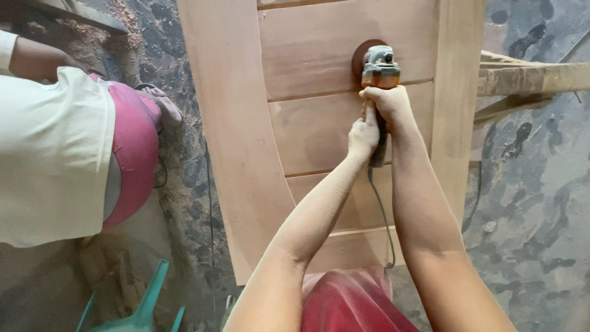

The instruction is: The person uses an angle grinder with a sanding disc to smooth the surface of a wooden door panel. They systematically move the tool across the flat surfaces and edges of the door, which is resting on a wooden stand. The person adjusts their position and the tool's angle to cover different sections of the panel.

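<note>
Angle grinder in both hands, on wooden door

1. Soft, even daylight; bright but without glare.
2. Faint shadows fall beneath the forearms onto the wooden door panel.
3. Focus is fairly sharp at centre; the corners look slightly smeared and stretched.

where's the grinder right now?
Head view, upper centre-right: the orange angle grinder sits on the wooden door panel, gripped by the right hand and left hand, left of the door's right stile.
</note>
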